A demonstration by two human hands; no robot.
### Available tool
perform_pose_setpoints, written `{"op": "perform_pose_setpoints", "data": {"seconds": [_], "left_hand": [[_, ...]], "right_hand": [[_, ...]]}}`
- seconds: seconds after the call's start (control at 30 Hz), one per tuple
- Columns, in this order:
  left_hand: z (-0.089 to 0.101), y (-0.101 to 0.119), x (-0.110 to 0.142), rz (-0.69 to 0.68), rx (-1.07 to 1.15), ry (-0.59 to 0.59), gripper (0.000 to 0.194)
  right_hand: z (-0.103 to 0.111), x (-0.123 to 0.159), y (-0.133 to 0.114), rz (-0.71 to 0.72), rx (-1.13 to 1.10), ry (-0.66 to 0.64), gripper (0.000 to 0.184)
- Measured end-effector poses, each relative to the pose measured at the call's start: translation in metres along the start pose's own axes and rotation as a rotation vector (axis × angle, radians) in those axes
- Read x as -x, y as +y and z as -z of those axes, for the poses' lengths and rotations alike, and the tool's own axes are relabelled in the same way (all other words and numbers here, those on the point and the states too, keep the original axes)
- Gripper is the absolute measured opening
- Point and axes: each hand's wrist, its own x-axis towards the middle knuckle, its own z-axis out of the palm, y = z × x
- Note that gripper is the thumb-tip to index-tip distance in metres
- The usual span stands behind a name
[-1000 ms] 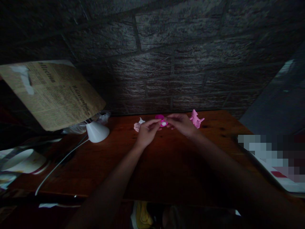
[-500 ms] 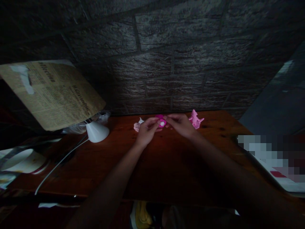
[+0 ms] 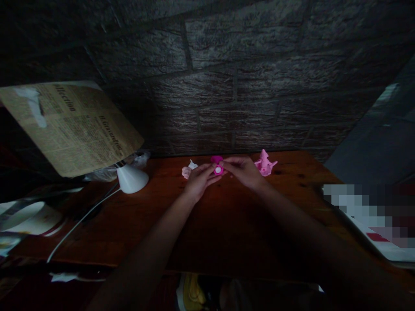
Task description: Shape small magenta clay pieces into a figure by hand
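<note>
Above the back of the table, a small bright pink case [image 3: 218,169] with a white round middle and a raised pink flap is held between both hands. My left hand [image 3: 199,181] is closed on it from the left, thumb along its near side. My right hand [image 3: 244,170] pinches its right edge with thumb and fingertips. Behind the left hand lies a pale pink lump with a white scrap [image 3: 187,171]. Just right of the right hand rests a pink pronged plastic-looking piece [image 3: 265,164]. Fine detail is lost in the dim light.
A lamp with a newsprint shade [image 3: 78,129] and white base [image 3: 131,179] stands at left, its white cable crossing the wooden table [image 3: 220,233]. A paper cup [image 3: 32,218] is at far left. Dark brick wall [image 3: 210,86] borders the back; a partly blurred-out pale object sits at right.
The pink case has shifted slightly left and down, and more of its raised flap shows. Both hands moved slightly with it; the right fingertips now lie closer over its edge.
</note>
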Motion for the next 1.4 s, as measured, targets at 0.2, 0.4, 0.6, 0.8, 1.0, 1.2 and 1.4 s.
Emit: {"op": "perform_pose_setpoints", "data": {"seconds": [0.2, 0.4, 0.6, 0.8, 1.0, 1.2, 1.4], "left_hand": [[0.002, -0.001, -0.003, 0.03, 0.077, 0.01, 0.005], [0.007, -0.004, -0.006, -0.003, 0.04, -0.013, 0.008], [0.001, 0.002, 0.003, -0.121, -0.057, -0.075, 0.031], [0.001, 0.005, 0.011, -0.273, -0.263, -0.097, 0.049], [0.007, 0.002, 0.009, -0.34, -0.297, -0.009, 0.05], [0.014, -0.001, 0.006, -0.36, -0.294, 0.073, 0.043], [0.01, 0.0, 0.01, -0.334, -0.275, 0.088, 0.043]], "right_hand": [[0.002, 0.0, 0.002, -0.053, 0.013, 0.001, 0.029], [0.004, -0.002, 0.005, -0.051, -0.007, 0.022, 0.03], [0.006, -0.006, 0.009, -0.08, -0.064, 0.059, 0.03], [0.001, -0.005, 0.009, -0.056, -0.128, 0.07, 0.032], [-0.007, 0.001, 0.006, -0.026, -0.221, 0.067, 0.039], [-0.014, -0.005, 0.011, -0.084, -0.263, 0.024, 0.031], [-0.011, 0.0, 0.007, -0.077, -0.279, -0.021, 0.032]]}}
